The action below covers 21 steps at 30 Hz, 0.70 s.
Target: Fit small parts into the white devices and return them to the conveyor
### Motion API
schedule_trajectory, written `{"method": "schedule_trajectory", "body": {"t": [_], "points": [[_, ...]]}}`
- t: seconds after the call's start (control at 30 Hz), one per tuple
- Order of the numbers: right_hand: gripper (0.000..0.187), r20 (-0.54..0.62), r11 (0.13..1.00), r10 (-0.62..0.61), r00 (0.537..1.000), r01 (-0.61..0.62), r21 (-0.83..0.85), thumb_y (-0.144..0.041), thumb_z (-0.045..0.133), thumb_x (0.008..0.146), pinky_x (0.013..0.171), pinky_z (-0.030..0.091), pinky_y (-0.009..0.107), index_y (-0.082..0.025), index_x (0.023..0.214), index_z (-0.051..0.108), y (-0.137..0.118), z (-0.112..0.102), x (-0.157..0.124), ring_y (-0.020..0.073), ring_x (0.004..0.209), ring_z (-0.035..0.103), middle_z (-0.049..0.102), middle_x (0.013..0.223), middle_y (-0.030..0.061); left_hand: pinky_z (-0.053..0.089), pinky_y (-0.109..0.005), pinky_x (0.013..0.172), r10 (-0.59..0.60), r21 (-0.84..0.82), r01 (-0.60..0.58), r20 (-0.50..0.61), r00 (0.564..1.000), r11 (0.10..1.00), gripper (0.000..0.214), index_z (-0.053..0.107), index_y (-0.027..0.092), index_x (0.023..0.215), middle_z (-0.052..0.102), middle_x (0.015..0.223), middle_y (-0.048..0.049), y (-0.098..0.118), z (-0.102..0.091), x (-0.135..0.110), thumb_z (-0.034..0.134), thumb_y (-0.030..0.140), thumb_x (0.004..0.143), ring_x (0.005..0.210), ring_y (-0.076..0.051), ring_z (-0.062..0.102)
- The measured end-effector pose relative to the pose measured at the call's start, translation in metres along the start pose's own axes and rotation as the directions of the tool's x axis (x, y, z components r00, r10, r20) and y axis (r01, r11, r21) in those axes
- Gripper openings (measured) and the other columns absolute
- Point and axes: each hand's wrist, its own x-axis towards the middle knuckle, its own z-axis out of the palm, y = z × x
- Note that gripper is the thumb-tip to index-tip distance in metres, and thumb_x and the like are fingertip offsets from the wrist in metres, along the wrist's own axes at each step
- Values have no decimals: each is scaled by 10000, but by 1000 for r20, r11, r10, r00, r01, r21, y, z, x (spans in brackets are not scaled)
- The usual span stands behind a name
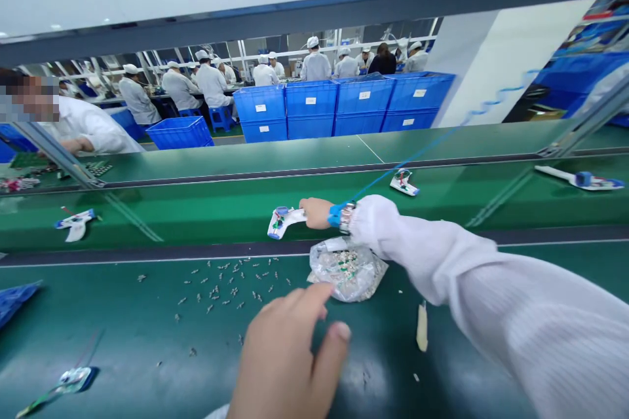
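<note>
My right hand (318,213) reaches over the green belt, its fingers closed around the handle end of a white pistol-shaped plastic housing (281,221) with small electronics and wires in it. A blue wrist strap (336,215) with a coiled cord circles that wrist, beside a metal watch band. My left hand (289,347) hovers nearer to me over the worktop, thumb and forefinger apart, holding nothing. Just beyond its fingertips lies an open clear plastic bag (346,272) of small parts. Several tiny metal parts (233,291) are scattered left of the bag.
More white housings lie on the belt (206,209), one at left (77,224), two at right (403,182). A circuit board with wires (76,380) and a cream-handled tool (422,327) rest on the worktop. A co-worker (88,124) sits across; blue bins (310,101) stand behind.
</note>
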Motion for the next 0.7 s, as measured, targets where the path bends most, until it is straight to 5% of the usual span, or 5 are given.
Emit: {"method": "schedule_trajectory", "body": {"t": [0.13, 0.23, 0.43, 0.53, 0.7], "points": [[370, 59, 987, -159, 986, 157, 37, -209, 690, 752, 743, 475, 287, -104, 1088, 575, 11, -20, -68, 167, 849, 589, 629, 986, 72, 456, -297, 661, -183, -187, 111, -434, 882, 976, 278, 661, 240, 968, 661, 809, -14, -5, -4, -1, 457, 402, 871, 728, -192, 606], [427, 100, 958, -274, 956, 263, 116, -230, 733, 650, 655, 422, 221, -126, 1041, 596, 12, -32, -122, 142, 773, 567, 635, 920, 26, 468, -326, 750, -343, -330, 192, -496, 798, 924, 317, 662, 233, 987, 664, 914, -34, -7, -3, 5, 516, 472, 839, 824, -212, 609], [470, 282, 772, -570, 772, 385, 507, -360, 774, 624, 604, 394, 174, -105, 992, 632, 10, -44, -166, 95, 693, 513, 599, 790, -22, 501, -283, 711, -231, -661, 183, 15, 973, 728, 329, 705, 227, 1005, 689, 920, -60, -1, 3, 2, 592, 463, 805, 849, -207, 640], [532, 377, 712, -638, 672, 327, 621, -441, 787, 621, 647, 429, 175, -80, 977, 629, 9, -47, -168, 101, 718, 537, 614, 798, -6, 484, -258, 657, -58, -722, 244, 272, 960, 647, 333, 718, 213, 979, 686, 861, -58, 5, 2, -4, 665, 456, 757, 744, -175, 618], [555, 491, 680, -669, 558, 194, 707, -469, 811, 570, 672, 463, 180, -85, 919, 615, 5, -40, -166, 104, 710, 558, 612, 767, -13, 454, -256, 584, 102, -722, 300, 456, 884, 624, 391, 725, 158, 890, 646, 714, -55, 6, 1, -2, 727, 500, 701, 643, -165, 582]]}}
